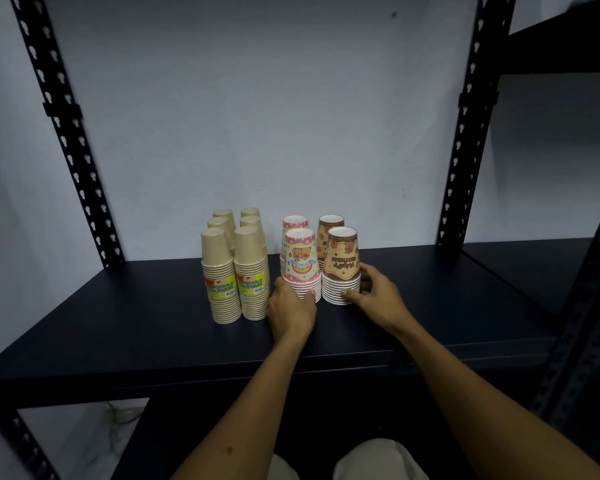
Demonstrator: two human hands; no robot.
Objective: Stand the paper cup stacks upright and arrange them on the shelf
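Head view is showing us a dark shelf point(118, 327) with every stack already standing mouth-down, long axis straight up. Starting at the left, we are seeing the plain tan stacks point(236, 271) grouped in two tight columns, the front pair carrying yellow-green labels; neither hand is touching them.

Just to their right, our left hand point(291, 308) is wrapping around the base of the front pink stack point(300, 263), fingers closed on its lower rims, thumb side lying near the tan group. A second pink stack point(294, 225) is standing directly behind it.

Next, our right hand point(373, 294) is clasping the base of the front brown stack point(342, 266), thumb in front, fingers curling around its right side. Another brown stack point(330, 225) is standing behind that one.

The relation we are judging the next move on is the narrow gap between the two held stacks, and the wider gap between the pink one and the tan group. Each stack is lying directly ahead of its own hand, so we are expecting only a small sideways slide along the shelf to close the rows. With both grips low, the tall stacks could tip at the top if we push fast.
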